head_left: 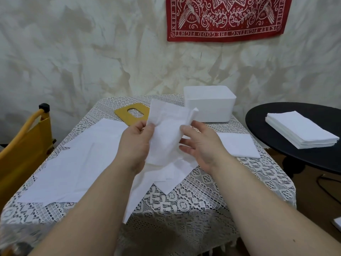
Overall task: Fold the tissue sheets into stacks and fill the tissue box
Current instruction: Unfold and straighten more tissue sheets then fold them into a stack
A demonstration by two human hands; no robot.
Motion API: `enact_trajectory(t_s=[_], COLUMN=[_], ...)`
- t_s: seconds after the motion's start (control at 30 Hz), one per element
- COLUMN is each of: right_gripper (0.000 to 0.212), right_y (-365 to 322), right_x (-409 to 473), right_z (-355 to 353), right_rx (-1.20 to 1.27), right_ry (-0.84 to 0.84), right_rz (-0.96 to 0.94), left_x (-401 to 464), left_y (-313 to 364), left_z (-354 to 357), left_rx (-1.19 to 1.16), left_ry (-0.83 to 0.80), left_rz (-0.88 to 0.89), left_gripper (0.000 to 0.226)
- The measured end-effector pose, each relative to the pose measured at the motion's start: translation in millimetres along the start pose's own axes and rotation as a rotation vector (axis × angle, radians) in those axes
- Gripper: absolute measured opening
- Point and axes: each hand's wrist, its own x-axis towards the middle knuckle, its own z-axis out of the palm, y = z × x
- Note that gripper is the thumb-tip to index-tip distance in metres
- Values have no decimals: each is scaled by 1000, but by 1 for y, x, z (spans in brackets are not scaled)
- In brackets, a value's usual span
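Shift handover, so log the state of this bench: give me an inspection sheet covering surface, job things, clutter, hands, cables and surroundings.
Surface: table under a lace tablecloth.
Job's things: white tissue box at the far edge, lid off; yellow slotted lid flat to its left; unfolded tissue sheets spread on the left; small folded stack on the right.
Clutter: nothing seen.
Hands: left hand and right hand hold one tissue sheet above the table.
Cables: dark cable on the floor, right.
Surroundings: black round side table with tall tissue stack; yellow chair left; red banner on wall.
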Motion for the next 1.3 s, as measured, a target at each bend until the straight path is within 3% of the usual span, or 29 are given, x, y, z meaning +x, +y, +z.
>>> enact_trajectory(t_s=[0.13, 0.2, 0.27, 0.3, 0.37, 0.43, 0.53, 0.63, 0.73, 0.83, 1.0, 1.17, 1.23, 1.3], right_gripper=[69, 76, 74, 60, 8, 29, 22, 26, 27, 25, 15, 27, 27, 19], right_y=[-5, -10, -12, -13, -13, -11, -11, -10, -10, -10, -11, -12, -13, -10], right_x=[1, 0, 1, 0, 0, 2, 3, 4, -2, -5, -6, -5, -6, -5], right_z=[-2, -3, -4, -3, -2, -5, -6, -6, -4, -5, -6, -3, -2, -2], right_rx=[-678, -812, -871, -870, -887, -851, -664, -533, -464, -395, -341, -258, -347, -586], right_ry=[281, 255, 173, 144, 201, 269, 248, 87, -86, -166, -152, -103, -82, 10], right_rz=[-348, -487, -509, -503, -515, -536, -490, -430, -355, -320, -301, -347, -450, -559], left_x=[4, 2, -2, -3, -6, -7, -9, -4, -1, -2, 1, 1, 0, -1], left_y=[0, 6, 10, 11, 12, 12, 11, 8, 4, 5, 2, 3, 4, 4], left_z=[-4, -4, -3, -2, -1, -1, 0, 2, 3, 3, 1, 2, 3, 3], left_rx=[449, 524, 495, 479, 452, 431, 388, 450, 616, 677, 655, 666, 675, 674], left_ry=[140, 173, 191, 197, 180, 69, -132, -51, -102, -165, -119, 13, 21, 16], left_rz=[287, 439, 530, 559, 580, 510, 407, 418, 496, 435, 385, 463, 491, 515], left_gripper=[25, 33, 36, 37, 34, 26, 29, 15, 36, 40, 9, 8, 7, 11])
